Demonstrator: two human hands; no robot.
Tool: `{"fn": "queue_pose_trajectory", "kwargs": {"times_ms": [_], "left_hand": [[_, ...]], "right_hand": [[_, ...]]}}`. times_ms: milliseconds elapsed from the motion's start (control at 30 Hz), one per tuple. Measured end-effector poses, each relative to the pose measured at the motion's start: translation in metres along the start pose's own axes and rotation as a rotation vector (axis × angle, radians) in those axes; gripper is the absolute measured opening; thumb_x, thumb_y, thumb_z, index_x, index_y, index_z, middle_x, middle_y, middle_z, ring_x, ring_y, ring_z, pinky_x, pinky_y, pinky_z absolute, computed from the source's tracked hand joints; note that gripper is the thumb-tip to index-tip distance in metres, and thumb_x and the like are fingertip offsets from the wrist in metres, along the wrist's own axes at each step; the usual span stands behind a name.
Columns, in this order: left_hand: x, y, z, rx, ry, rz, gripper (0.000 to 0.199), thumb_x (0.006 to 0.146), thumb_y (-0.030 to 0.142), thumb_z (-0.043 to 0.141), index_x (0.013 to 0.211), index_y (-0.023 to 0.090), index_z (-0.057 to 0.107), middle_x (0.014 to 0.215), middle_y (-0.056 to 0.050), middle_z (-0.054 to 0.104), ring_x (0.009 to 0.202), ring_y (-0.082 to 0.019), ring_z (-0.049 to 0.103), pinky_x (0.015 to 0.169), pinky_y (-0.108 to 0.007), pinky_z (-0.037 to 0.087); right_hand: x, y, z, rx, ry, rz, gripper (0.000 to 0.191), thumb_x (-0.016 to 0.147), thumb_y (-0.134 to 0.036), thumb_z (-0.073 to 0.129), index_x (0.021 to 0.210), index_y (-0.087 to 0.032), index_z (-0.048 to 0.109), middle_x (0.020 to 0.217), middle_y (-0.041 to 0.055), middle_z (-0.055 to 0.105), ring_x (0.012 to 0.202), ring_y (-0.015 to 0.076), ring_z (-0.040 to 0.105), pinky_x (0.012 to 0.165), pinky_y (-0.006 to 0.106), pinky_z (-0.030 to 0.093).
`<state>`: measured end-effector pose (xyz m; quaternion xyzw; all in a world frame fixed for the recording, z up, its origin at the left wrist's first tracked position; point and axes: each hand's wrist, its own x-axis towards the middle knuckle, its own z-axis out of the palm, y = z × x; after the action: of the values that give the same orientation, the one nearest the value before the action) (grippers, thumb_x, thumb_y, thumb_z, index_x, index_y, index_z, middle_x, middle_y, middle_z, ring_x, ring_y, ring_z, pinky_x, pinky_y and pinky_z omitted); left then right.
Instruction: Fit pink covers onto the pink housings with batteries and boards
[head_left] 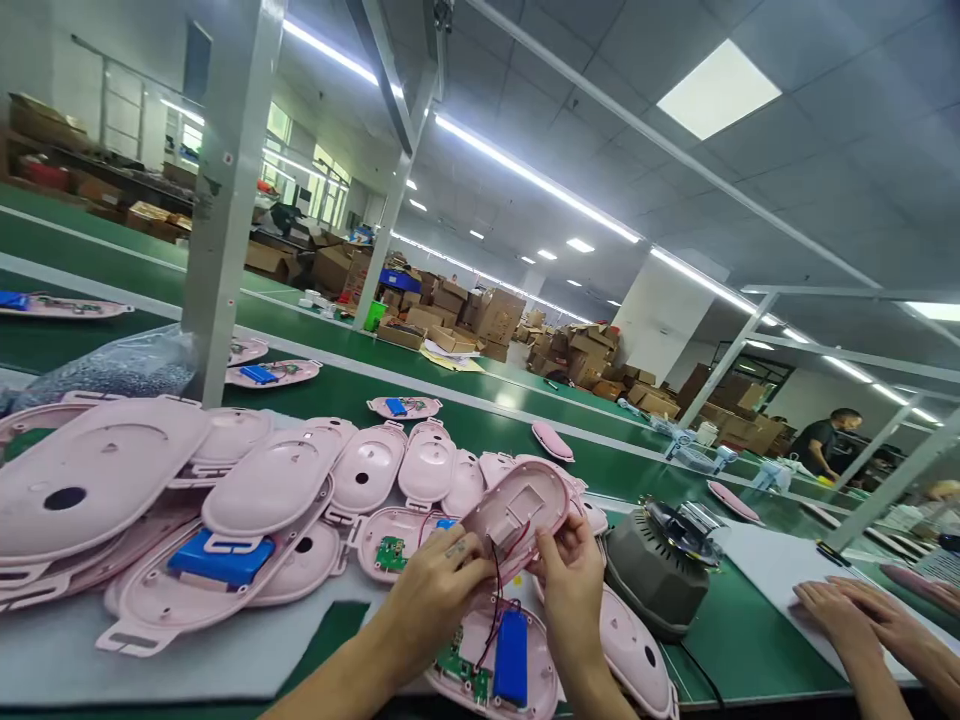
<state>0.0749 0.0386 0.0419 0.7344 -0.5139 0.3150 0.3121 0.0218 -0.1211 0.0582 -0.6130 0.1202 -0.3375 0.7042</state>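
A pink oval plastic shell half (551,490) is tilted up between my two hands, its inner side with a pale square patch facing me. My left hand (442,570) grips its left edge, and my right hand (570,575) pinches its lower right edge. Red and black wires run from it to an open pink shell half (544,690) lying below. That lower half carries a blue battery pack (511,660) and a green circuit board (454,662). Left of my hands, another open shell shows a green board (391,553).
Stacked pink shells (97,480) crowd the bench's left side, one with a blue battery (221,557). A dark grey dome-shaped device (652,570) stands right of my hands. Another person's hands (862,610) rest on white sheeting at the far right. A metal post (225,200) rises at left.
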Motion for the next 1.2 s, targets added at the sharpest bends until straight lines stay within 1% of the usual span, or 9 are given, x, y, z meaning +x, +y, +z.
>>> {"fn": "queue_pose_trajectory", "kwargs": {"times_ms": [133,233,433,600,700,767,867,1067,1200], "left_hand": [[-0.009,0.002,0.009,-0.113,0.250,-0.303,0.020,0.087,0.011,0.054,0.092,0.025,0.067,0.110,-0.005,0.050,0.101,-0.018,0.050,0.086,-0.032,0.046],[-0.016,0.006,0.018,-0.440,0.199,-0.551,0.015,0.090,0.021,0.054,0.089,0.027,0.068,0.124,-0.003,0.049,0.106,-0.018,0.054,0.092,-0.033,0.047],[-0.016,0.010,0.023,-0.855,0.176,-0.894,0.035,0.080,0.029,0.066,0.105,0.024,0.043,0.091,0.002,0.060,0.065,-0.012,0.063,0.057,-0.024,0.051],[-0.013,0.012,0.018,-0.938,0.116,-0.908,0.038,0.073,0.025,0.072,0.102,0.024,0.048,0.096,0.002,0.057,0.059,-0.007,0.059,0.058,-0.021,0.048],[-0.012,0.014,0.016,-0.933,0.088,-0.891,0.039,0.071,0.025,0.073,0.103,0.025,0.050,0.099,0.002,0.057,0.061,-0.008,0.060,0.058,-0.021,0.048],[-0.011,0.015,0.015,-0.938,0.070,-0.875,0.037,0.073,0.026,0.072,0.102,0.025,0.050,0.101,0.002,0.057,0.064,-0.009,0.062,0.060,-0.022,0.050],[-0.009,0.015,0.014,-0.924,0.058,-0.870,0.036,0.074,0.029,0.069,0.104,0.025,0.049,0.101,0.001,0.058,0.068,-0.011,0.063,0.059,-0.022,0.050],[-0.002,0.002,0.016,-0.800,-0.078,-0.847,0.037,0.083,0.035,0.056,0.118,0.024,0.047,0.090,-0.001,0.063,0.075,-0.017,0.062,0.065,-0.027,0.048],[0.003,-0.005,0.013,-0.671,-0.225,-0.794,0.042,0.088,0.045,0.047,0.125,0.025,0.046,0.092,-0.001,0.066,0.083,-0.020,0.063,0.073,-0.030,0.047]], "right_hand": [[-0.010,0.014,-0.006,0.247,0.126,0.219,0.058,0.058,-0.038,0.080,0.102,-0.020,0.046,0.095,0.0016,0.059,0.079,0.0150,0.060,0.060,0.025,0.053],[-0.024,0.021,-0.013,0.334,0.155,0.316,0.067,0.049,-0.032,0.084,0.103,-0.021,0.047,0.096,0.0008,0.058,0.079,0.0138,0.059,0.061,0.024,0.053],[-0.028,0.031,-0.038,0.208,0.138,0.345,0.077,0.048,-0.033,0.085,0.113,-0.020,0.046,0.109,0.0064,0.059,0.090,0.0185,0.061,0.071,0.030,0.054],[-0.002,0.001,-0.050,-0.451,0.140,-0.280,0.055,0.073,-0.043,0.071,0.119,-0.019,0.052,0.122,0.0101,0.055,0.116,0.0236,0.052,0.100,0.041,0.042],[0.011,-0.018,-0.031,-0.854,-0.309,-0.517,0.043,0.078,-0.041,0.067,0.114,-0.020,0.059,0.114,0.0086,0.062,0.108,0.0235,0.057,0.099,0.042,0.039],[0.018,-0.021,-0.016,-0.996,-0.610,-0.517,0.037,0.078,-0.038,0.068,0.110,-0.021,0.062,0.106,0.0059,0.067,0.099,0.0229,0.060,0.097,0.041,0.038],[0.028,-0.017,-0.003,-1.099,-0.777,-0.401,0.020,0.079,-0.031,0.065,0.097,-0.023,0.068,0.090,0.0020,0.070,0.083,0.0200,0.063,0.080,0.033,0.043],[0.041,-0.017,0.003,-0.971,-0.847,-0.343,0.031,0.074,-0.015,0.060,0.103,-0.021,0.068,0.097,0.0011,0.070,0.090,0.0172,0.063,0.080,0.026,0.045],[0.038,-0.023,-0.001,-0.908,-0.714,-0.367,0.039,0.072,-0.014,0.060,0.109,-0.020,0.065,0.098,0.0030,0.069,0.090,0.0184,0.063,0.082,0.029,0.047]]}}
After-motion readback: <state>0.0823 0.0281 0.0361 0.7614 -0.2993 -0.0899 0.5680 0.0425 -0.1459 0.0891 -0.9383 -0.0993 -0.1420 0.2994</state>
